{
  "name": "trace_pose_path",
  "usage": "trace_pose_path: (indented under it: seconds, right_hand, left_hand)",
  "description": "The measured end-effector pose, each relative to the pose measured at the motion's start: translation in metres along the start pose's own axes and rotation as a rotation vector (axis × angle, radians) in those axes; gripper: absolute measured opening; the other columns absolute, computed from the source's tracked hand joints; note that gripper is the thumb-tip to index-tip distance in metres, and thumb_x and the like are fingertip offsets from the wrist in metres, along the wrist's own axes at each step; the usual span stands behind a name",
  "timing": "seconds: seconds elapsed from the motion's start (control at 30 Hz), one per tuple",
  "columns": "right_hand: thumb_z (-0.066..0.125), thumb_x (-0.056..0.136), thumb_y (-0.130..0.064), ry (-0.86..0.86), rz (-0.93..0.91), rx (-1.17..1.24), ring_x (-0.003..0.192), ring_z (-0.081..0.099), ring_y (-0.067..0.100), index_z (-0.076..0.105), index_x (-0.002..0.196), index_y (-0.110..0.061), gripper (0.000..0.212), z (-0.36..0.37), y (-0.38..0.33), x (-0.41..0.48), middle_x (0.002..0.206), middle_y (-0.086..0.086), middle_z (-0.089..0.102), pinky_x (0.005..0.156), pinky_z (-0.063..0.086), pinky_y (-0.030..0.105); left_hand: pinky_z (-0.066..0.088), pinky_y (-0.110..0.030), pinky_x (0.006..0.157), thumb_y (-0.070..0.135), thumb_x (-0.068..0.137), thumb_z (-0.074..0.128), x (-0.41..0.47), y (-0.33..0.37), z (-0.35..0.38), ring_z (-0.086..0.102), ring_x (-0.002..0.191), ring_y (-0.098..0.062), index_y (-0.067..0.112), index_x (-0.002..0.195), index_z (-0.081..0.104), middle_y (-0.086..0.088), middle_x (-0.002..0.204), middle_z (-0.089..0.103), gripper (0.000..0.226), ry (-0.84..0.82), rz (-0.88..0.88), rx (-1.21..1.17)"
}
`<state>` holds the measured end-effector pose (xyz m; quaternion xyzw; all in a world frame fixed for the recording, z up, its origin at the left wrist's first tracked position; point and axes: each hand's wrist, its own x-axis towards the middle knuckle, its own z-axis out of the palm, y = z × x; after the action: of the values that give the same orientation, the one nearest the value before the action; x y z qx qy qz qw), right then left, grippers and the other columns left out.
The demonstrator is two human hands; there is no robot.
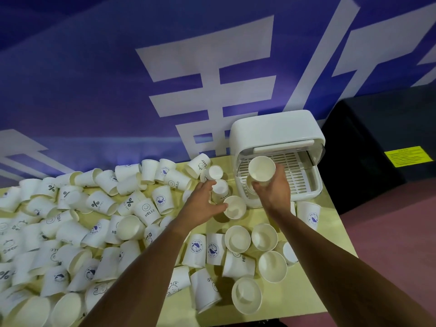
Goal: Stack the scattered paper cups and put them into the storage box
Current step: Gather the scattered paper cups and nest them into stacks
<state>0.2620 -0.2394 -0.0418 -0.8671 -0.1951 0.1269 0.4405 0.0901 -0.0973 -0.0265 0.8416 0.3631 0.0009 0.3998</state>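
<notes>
**Step in hand.** The right hand (pixel 273 190) is stacking and loading. Its fingers (pixel 257 185) are curled round a held cup (pixel 262 170), mouth up, at the open front of the box (pixel 278 128). The left hand (pixel 203 205) is open with fingers spread. Its thumb is at the rim of an upright cup (pixel 234 207) just in front of the box, and nothing is gripped yet.

**Location.**
- The box is white with its lid raised and a slatted tray inside. It stands at the table's far right corner.
- Another rim shows under the held cup, but I cannot tell if it belongs to the held stack or lies in the box.
- Loose cups (pixel 132 226) cover the table (pixel 295 293) from the left edge to the near right corner. Most lie on their sides, and several near the right edge stand upright.

**Progress (judged).** Early, as nearly all cups are still loose.

**Next move (judged).** The left hand should close on the upright cup, lift it and nest it squarely with the held one. Soft paper rims will need a light grip.

**Writing.**

| Item | Print |
|---|---|
| "HELLO" cup (pixel 147 211) | Smiley above the word |
| "%" cup (pixel 95 204) | Small line beneath, unreadable |
| "Bear" cup (pixel 9 250) | Word only |
| Whale-badge cup (pixel 197 247) | Ring text too small to read |
| Banner (pixel 212 90) | Large white characters on blue, cropped |
| Yellow label (pixel 409 156) | Beyond the table's right edge, print illegible |
</notes>
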Motion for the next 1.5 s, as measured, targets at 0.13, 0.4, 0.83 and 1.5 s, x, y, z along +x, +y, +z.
trace_pose_path:
  seconds: [0.13,0.4,0.83,1.5]
  right_hand:
    - [0.085,0.072,-0.038,0.005,0.056,-0.026,0.103,0.060,0.025,0.041,0.123,-0.025,0.069,0.005,0.001,0.001,0.112,-0.003,0.059,0.079,0.055,0.039]
    - [0.085,0.074,-0.034,-0.025,0.027,-0.075,0.107,0.060,0.028,0.042,0.126,-0.020,0.069,-0.003,0.009,-0.007,0.118,0.004,0.062,0.081,0.056,0.044]
    - [0.076,0.084,-0.033,-0.128,-0.259,-0.235,0.117,0.054,0.023,0.048,0.135,-0.018,0.060,-0.005,-0.010,-0.021,0.129,0.003,0.057,0.091,0.049,0.036]
    - [0.078,0.084,-0.039,-0.627,-0.543,-0.390,0.126,0.052,0.031,0.044,0.144,-0.014,0.073,0.154,-0.183,-0.085,0.141,0.011,0.053,0.100,0.044,0.041]
  left_hand:
    - [0.049,-0.039,0.099,0.053,0.073,0.075,0.001,-0.004,-0.002,0.054,0.118,-0.017,0.030,0.140,0.043,0.004,0.133,0.047,0.079,0.007,-0.011,0.017]
    - [0.049,-0.036,0.098,0.050,0.074,0.076,0.005,0.003,0.003,0.053,0.120,-0.017,0.031,0.139,0.043,0.005,0.140,0.045,0.075,0.025,-0.021,-0.004]
    - [0.049,-0.039,0.098,0.051,0.071,0.078,-0.002,0.009,-0.005,0.053,0.116,-0.015,0.030,0.134,0.046,0.006,0.132,0.048,0.073,0.079,-0.022,-0.014]
    - [0.044,-0.039,0.103,0.041,0.075,0.080,-0.107,-0.128,-0.166,0.053,0.121,-0.024,0.018,0.137,0.049,-0.007,0.132,0.053,0.073,0.401,-0.246,-0.025]
